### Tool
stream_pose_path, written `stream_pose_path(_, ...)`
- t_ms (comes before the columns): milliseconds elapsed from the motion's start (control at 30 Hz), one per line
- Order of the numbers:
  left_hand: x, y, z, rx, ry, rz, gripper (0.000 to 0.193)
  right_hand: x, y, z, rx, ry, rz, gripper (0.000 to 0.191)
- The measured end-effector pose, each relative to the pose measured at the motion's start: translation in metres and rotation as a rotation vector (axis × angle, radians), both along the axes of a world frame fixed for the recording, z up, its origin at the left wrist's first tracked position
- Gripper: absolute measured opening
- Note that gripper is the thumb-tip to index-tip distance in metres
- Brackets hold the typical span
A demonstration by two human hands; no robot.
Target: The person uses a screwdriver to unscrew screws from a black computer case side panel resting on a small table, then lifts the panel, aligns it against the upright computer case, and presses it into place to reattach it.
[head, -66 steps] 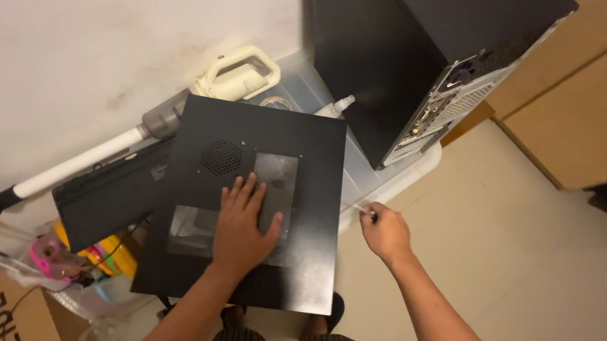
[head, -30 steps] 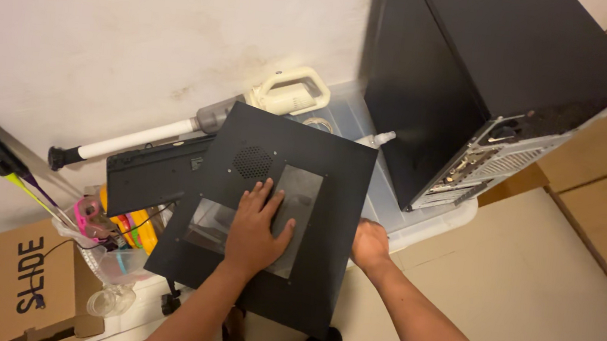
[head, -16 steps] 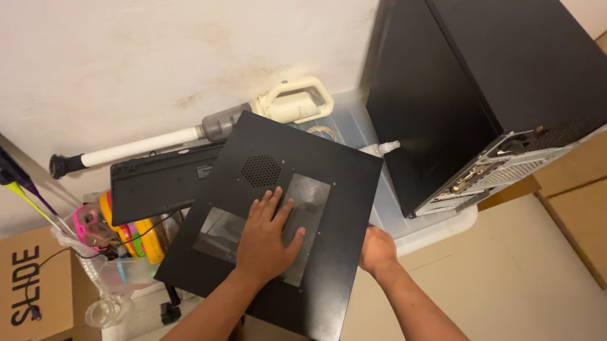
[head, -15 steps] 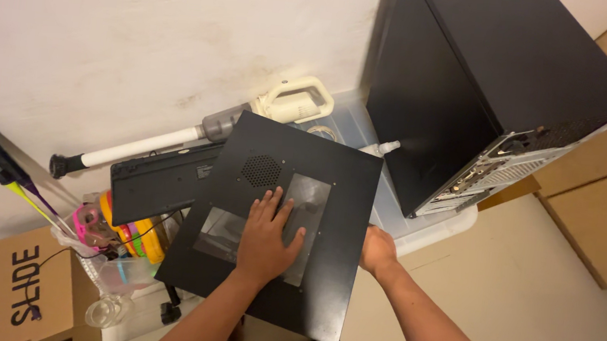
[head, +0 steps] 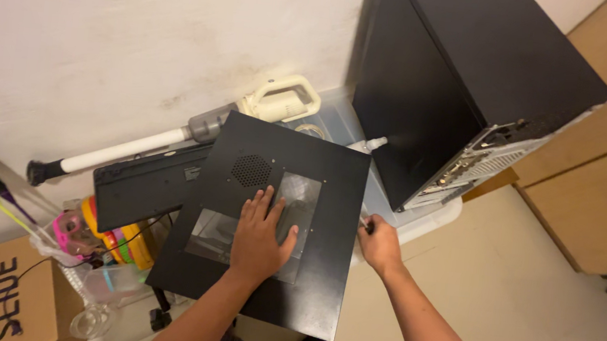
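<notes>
Against a pale wall (head: 108,22), beside the black computer tower (head: 470,90), we steady a black side panel (head: 268,219) over a keyboard (head: 144,187). It could slip off if we press unevenly — nothing clamps it. Our left hand (head: 260,237) lies flat and spread on it; our right hand (head: 380,245) pinches its right edge — perhaps on a small tool.

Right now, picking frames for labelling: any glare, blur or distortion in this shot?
Head view: sharp, evenly lit; soft glare on the clear window of the black panel beside the left hand; right hand crisp at its edge; wide-angle lens tilts the computer tower.
</notes>
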State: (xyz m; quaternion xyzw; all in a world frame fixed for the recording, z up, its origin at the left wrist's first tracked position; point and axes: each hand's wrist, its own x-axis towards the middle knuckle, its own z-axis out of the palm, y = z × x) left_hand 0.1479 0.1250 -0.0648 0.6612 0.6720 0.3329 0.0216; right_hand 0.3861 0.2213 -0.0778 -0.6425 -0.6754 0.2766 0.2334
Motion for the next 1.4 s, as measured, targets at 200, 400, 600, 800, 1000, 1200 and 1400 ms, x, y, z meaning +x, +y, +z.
stream_pose_path(200, -0.003, 0.001, 0.008, 0.03, -0.015, -0.02, 0.056, 0.029, -0.007, 0.002, 0.017, 0.198, -0.2, 0.018)
stream_pose_path(400, -0.024, 0.008, 0.025, -0.027, 0.009, -0.173, 0.052, 0.05, -0.03, 0.019, -0.02, 0.267, -0.427, 0.02)
stream_pose_path(600, -0.043, 0.016, 0.028, -0.076, 0.028, -0.338, 0.041, 0.031, -0.048, 0.049, 0.009, 0.287, -0.485, 0.018)
stream_pose_path(800, -0.05, 0.017, 0.027, -0.077, 0.022, -0.411, 0.045, -0.012, -0.051, 0.061, 0.069, 0.396, -0.482, 0.014)
stream_pose_path(1000, -0.051, 0.015, 0.029, -0.089, -0.026, -0.427, 0.045, -0.055, -0.039, 0.068, 0.009, 0.347, -0.476, 0.017)
stream_pose_path(1200, -0.051, 0.015, 0.025, -0.05, -0.033, -0.436, 0.046, -0.098, -0.008, 0.071, 0.048, 0.108, -0.197, 0.018)
stream_pose_path(1400, -0.051, 0.015, 0.017, -0.053, -0.042, -0.441, 0.048, -0.125, 0.02, 0.062, 0.034, 0.024, -0.014, 0.022)
